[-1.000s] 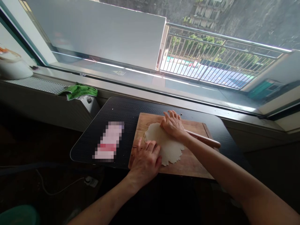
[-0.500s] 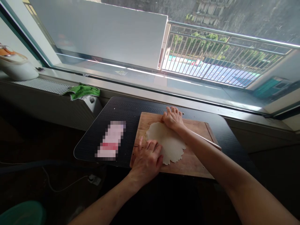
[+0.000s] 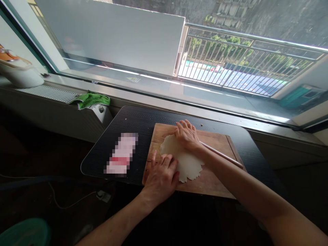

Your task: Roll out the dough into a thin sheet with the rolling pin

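A thin, uneven sheet of dough [image 3: 183, 164] lies on a wooden cutting board [image 3: 215, 186], its edge ragged at the front. My right hand [image 3: 188, 136] lies over a slim rolling pin [image 3: 222, 154] at the dough's far side, fingers bent over it. From under that hand the pin slants out to the board's right edge; its left end is hidden. My left hand [image 3: 162, 172] rests with fingers apart on the dough's near left edge and the board.
The board sits on a dark table [image 3: 107, 143] with rounded corners. A blurred pink packet-like item [image 3: 121, 152] lies left of the board. Beyond are a radiator [image 3: 98, 112] with a green cloth [image 3: 93, 99], a white pot [image 3: 22, 73] and a window. A teal basin [image 3: 25, 232] stands lower left.
My right hand has shifted slightly toward me, and the rolling pin with it. More of the pin shows beside my wrist. My left hand stays in place.
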The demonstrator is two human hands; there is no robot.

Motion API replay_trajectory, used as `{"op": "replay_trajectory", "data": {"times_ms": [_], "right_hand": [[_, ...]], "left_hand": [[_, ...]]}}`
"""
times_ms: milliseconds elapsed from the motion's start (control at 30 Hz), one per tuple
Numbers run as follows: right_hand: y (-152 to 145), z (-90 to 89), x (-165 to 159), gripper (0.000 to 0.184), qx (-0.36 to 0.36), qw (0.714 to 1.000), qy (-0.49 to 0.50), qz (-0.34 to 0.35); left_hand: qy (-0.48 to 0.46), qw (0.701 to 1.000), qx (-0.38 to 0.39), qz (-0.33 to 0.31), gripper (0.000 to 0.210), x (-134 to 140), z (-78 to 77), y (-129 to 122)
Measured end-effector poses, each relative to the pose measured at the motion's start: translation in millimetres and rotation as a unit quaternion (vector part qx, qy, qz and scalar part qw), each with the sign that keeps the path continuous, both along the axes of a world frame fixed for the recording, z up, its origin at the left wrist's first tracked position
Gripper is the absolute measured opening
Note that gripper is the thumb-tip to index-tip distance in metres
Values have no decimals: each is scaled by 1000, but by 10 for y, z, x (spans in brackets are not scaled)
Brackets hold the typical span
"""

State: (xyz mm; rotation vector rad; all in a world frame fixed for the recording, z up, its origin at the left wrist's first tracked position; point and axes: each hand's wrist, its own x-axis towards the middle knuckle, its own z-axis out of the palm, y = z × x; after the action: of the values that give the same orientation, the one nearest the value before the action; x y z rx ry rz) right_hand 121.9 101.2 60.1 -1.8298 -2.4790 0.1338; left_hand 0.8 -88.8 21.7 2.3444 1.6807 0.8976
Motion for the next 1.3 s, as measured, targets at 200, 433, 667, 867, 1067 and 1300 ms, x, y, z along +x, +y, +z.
{"op": "replay_trajectory", "data": {"times_ms": [200, 433, 667, 867, 1067, 1300], "right_hand": [[56, 18, -11, 59, -24, 998, 1, -60], [179, 7, 17, 62, -13, 996, 4, -90], [94, -29, -40, 60, -18, 1000, 20, 9], [238, -34, -8, 61, -38, 994, 39, -96], [116, -35, -72, 61, 9, 999, 21, -30], [-51, -59, -164, 61, 30, 999, 17, 33]], "left_hand": [[-4, 1000, 3, 1, 24, -5, 4, 3], [-2, 1000, -1, 2, 24, -5, 17, -1], [-12, 1000, -8, 5, 22, 1, 16, -9], [-18, 1000, -10, 3, 24, 3, 8, -15], [-15, 1000, -5, 2, 24, -4, 9, -15], [-11, 1000, 7, 8, 26, -1, -8, -15]]}}
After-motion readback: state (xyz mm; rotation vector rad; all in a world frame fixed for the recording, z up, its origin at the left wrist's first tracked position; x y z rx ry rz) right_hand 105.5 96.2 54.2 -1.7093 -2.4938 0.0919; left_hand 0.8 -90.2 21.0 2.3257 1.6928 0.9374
